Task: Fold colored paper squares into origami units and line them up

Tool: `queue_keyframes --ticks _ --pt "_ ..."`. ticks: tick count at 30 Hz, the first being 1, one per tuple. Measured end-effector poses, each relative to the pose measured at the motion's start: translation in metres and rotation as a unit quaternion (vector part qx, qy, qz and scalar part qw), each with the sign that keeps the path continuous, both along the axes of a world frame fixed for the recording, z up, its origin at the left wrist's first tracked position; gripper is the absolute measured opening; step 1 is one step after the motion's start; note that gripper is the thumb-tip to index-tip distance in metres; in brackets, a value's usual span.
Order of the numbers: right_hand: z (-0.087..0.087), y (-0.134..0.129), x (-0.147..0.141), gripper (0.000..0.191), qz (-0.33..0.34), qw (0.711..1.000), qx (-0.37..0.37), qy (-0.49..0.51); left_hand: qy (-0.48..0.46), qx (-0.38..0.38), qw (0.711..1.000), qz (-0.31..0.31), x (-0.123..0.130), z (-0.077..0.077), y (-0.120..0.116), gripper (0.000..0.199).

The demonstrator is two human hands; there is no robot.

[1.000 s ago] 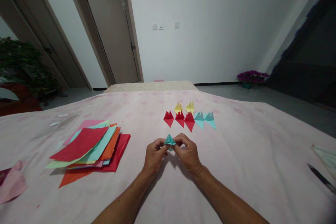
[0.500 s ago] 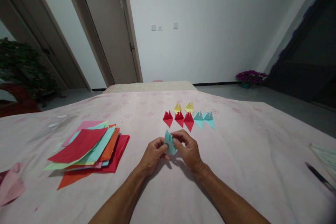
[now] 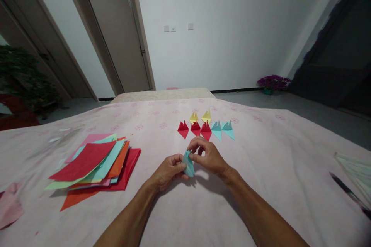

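Observation:
A small piece of folded light blue paper [image 3: 189, 166] is held just above the pink cloth in the middle of the head view. My left hand [image 3: 171, 169] pinches its left side between thumb and fingers. At its top, the thumb and index finger of my right hand [image 3: 209, 156] close on the tip of the paper. Beyond my hands stand folded paper cranes: red ones [image 3: 195, 128], two light blue ones [image 3: 228, 129] on the right and two yellow ones [image 3: 206, 116] behind. The right hand partly overlaps the nearest red crane tips.
To the left lies a loose stack of coloured paper sheets [image 3: 84, 162]. A pink crumpled piece [image 3: 11, 205] is at the far left. On the right are a dark pen-like object [image 3: 348, 191] and a pale packet [image 3: 355, 171]. A flowered cloth [image 3: 261, 154] covers the table.
My right hand has moved up to the top tip of the light blue paper, and its wrist has swung outward. The paper's upper folds look more closed. The view has shifted slightly.

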State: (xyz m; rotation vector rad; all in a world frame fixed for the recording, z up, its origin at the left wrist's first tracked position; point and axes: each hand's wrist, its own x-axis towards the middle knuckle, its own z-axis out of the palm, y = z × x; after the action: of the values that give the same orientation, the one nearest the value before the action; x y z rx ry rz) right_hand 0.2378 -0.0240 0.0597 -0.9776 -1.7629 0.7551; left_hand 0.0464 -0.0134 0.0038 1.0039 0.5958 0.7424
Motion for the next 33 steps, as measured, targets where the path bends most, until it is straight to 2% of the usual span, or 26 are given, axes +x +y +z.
queue_keyframes --ticks 11,18,21,23,26,29,31,33 --pt "0.010 -0.004 0.002 0.016 0.016 0.996 0.062 -0.062 0.024 -0.018 1.000 -0.010 -0.002 0.001 0.001 0.041" --pt "0.009 -0.006 0.000 0.010 -0.059 0.994 0.076 -0.058 0.033 -0.009 0.999 -0.006 -0.003 0.001 0.000 0.041" --pt "0.007 -0.004 0.001 0.004 -0.097 0.994 0.048 -0.028 0.036 0.009 0.999 0.001 -0.001 0.002 -0.002 0.040" --pt "0.006 -0.002 0.003 0.006 -0.099 0.995 0.011 0.001 0.033 0.026 0.999 0.027 0.002 0.003 -0.002 0.038" --pt "0.003 0.001 0.005 0.025 -0.063 0.996 -0.045 0.032 0.035 0.052 0.994 0.085 0.005 0.003 -0.002 0.036" --pt "0.000 0.002 0.003 0.042 -0.029 0.996 -0.086 0.016 0.038 0.075 0.988 0.126 0.007 0.003 -0.002 0.034" --pt "-0.001 0.001 0.000 0.040 -0.030 0.995 -0.097 -0.001 0.044 0.090 0.985 0.141 0.009 0.003 -0.002 0.032" --pt "-0.001 -0.001 -0.004 0.027 -0.042 0.995 -0.084 -0.020 0.055 0.100 0.981 0.155 0.010 0.003 -0.003 0.032"
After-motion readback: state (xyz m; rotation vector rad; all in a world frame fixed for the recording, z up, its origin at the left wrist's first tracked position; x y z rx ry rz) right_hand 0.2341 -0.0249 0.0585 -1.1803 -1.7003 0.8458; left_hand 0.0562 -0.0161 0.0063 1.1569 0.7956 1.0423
